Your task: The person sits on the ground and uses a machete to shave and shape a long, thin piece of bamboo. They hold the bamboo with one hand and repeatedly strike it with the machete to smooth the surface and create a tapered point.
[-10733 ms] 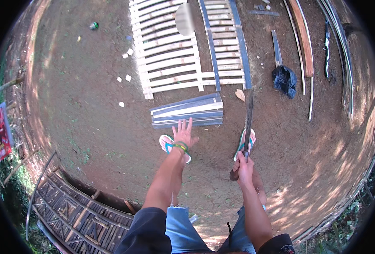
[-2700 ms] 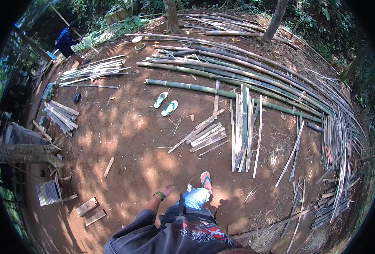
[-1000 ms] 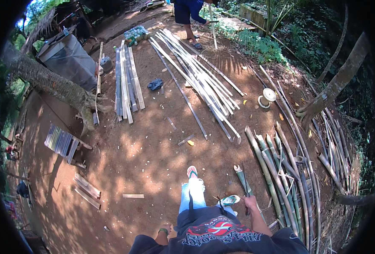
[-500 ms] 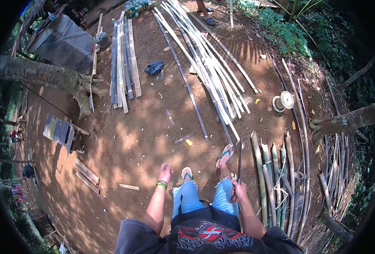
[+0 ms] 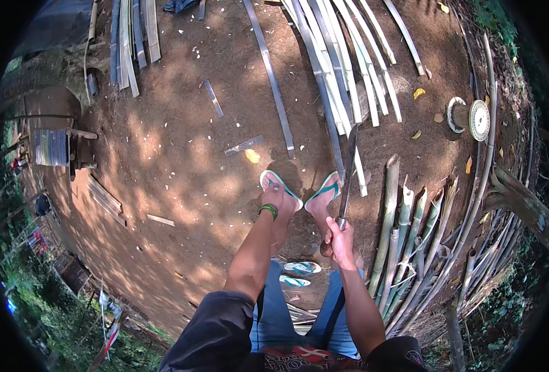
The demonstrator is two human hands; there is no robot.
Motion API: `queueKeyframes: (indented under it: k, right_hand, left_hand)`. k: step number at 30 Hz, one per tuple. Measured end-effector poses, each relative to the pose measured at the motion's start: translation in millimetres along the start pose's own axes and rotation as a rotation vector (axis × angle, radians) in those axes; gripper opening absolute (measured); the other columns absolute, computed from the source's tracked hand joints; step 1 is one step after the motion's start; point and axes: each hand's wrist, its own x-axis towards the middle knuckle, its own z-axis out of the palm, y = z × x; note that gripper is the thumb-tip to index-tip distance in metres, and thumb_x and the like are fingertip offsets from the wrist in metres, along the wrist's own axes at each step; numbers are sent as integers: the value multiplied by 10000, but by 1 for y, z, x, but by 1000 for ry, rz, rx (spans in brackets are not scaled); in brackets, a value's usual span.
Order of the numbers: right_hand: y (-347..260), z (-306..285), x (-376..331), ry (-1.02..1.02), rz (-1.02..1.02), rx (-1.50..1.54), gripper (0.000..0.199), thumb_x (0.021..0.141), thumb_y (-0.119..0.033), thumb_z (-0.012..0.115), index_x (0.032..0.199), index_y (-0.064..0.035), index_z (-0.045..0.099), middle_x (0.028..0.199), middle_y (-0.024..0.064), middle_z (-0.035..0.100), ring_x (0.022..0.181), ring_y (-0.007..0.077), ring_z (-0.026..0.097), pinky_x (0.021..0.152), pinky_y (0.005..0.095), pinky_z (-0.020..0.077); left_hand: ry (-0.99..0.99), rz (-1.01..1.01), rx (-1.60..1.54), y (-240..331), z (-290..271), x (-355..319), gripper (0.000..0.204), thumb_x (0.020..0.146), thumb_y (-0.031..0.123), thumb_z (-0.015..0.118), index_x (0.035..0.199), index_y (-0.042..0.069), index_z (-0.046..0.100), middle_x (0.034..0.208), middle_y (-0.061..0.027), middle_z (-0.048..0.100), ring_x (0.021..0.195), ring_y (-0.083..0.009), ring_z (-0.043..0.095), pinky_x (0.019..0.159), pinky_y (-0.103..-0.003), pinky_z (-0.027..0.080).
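In my right hand (image 5: 342, 240) is the handle of a machete (image 5: 349, 167), its long dark blade pointing away from me. The blade's tip lies over the near ends of long pale bamboo strips (image 5: 333, 68), and I cannot tell whether it touches them. My left hand (image 5: 273, 196), with a green and yellow band at the wrist, hangs above my left flip-flop (image 5: 294, 197). Its fingers look curled, with nothing visible in them. To the right of my right hand stand or lean several cut bamboo poles (image 5: 391, 204).
A spool-like object with a white perforated disc (image 5: 479, 121) stands at the right. More strips (image 5: 125, 46) lie far left, beside a small corrugated stand (image 5: 51, 147). Short offcuts (image 5: 244, 146) dot the dirt. A tree trunk (image 5: 522, 201) juts in from the right.
My view has tilted down and I am bent lower. The left hand has moved forward and right, over my foot. The machete has come forward, over the strip ends; my feet are closer together.
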Motion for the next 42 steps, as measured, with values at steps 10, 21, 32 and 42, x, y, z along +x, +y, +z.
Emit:
queueKeyframes:
  k: [10, 21, 32, 42]
  right_hand:
    - [-36, -6, 59, -6, -57, 44, 192, 924, -130, 694, 856, -39, 540, 592, -18, 503, 454, 63, 477, 420, 217, 372]
    - [-38, -16, 71, 76, -202, -162, 271, 897, -231, 743, 801, -61, 555, 574, -52, 493, 464, 38, 447, 434, 210, 337]
    - [-5, -15, -45, 125, -294, -452, 335, 853, -209, 749, 673, -58, 510, 604, -53, 450, 573, 82, 389, 522, 315, 340]
    - [-136, -30, -250, -2, -463, -525, 273, 823, -222, 751, 690, -40, 597, 593, 13, 554, 559, 110, 504, 538, 339, 427]
  left_hand:
    - [417, 168, -87, 3, 119, 186, 610, 916, 282, 645, 1386, -45, 436, 1257, -252, 596, 1097, -336, 633, 955, -407, 480]
    - [561, 255, 4, 80, 104, 148, 208, 880, 159, 662, 885, 40, 492, 850, -165, 528, 872, -391, 533, 803, -487, 419]
    - [662, 195, -208, 172, -109, -122, 497, 759, 65, 737, 1161, 65, 444, 1024, -200, 626, 971, -404, 628, 841, -465, 482]
    - [538, 249, -271, 228, -296, -277, 285, 739, 227, 782, 941, 49, 689, 867, -188, 706, 875, -343, 690, 818, -438, 529]
